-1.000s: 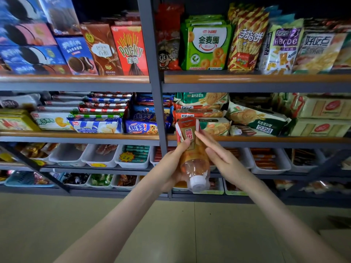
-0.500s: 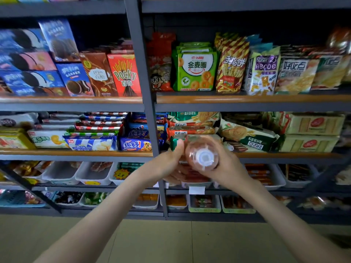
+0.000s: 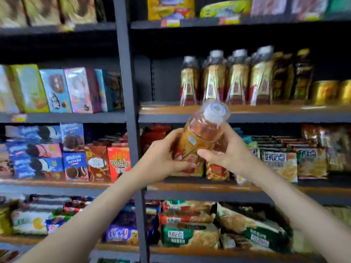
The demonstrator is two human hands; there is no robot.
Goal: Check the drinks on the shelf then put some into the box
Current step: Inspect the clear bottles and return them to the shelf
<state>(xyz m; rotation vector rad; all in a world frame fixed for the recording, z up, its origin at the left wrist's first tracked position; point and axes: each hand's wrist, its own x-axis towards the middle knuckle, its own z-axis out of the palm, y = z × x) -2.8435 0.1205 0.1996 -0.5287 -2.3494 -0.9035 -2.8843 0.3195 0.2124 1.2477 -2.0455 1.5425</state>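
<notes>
Motion had smeared much of the frame. The packets on the top shelf and the print on the bottle's label could not be read, and both forearms ran off the bottom edge. The lower end of the drink bottle [image 3: 199, 141] was hidden behind the two hands.

The bottle was clear plastic with amber liquid and a gold and red label. It was held in the air in front of the shelving, tilted with its white cap [image 3: 215, 111] up and towards the camera. It sat just below the shelf board [image 3: 275, 109], where a row of similar bottles [image 3: 228, 80] stood upright.

The left hand [image 3: 161, 158] gripped it from the left, fingers [image 3: 185, 165] curled underneath. The right hand [image 3: 226, 150] gripped it from the right, with its thumb [image 3: 206, 154] pressed across the label and its other fingers wrapped behind the bottle, mostly out of sight.

A red Pocky box [image 3: 119, 164] stood left of the grey upright [image 3: 129, 111].
</notes>
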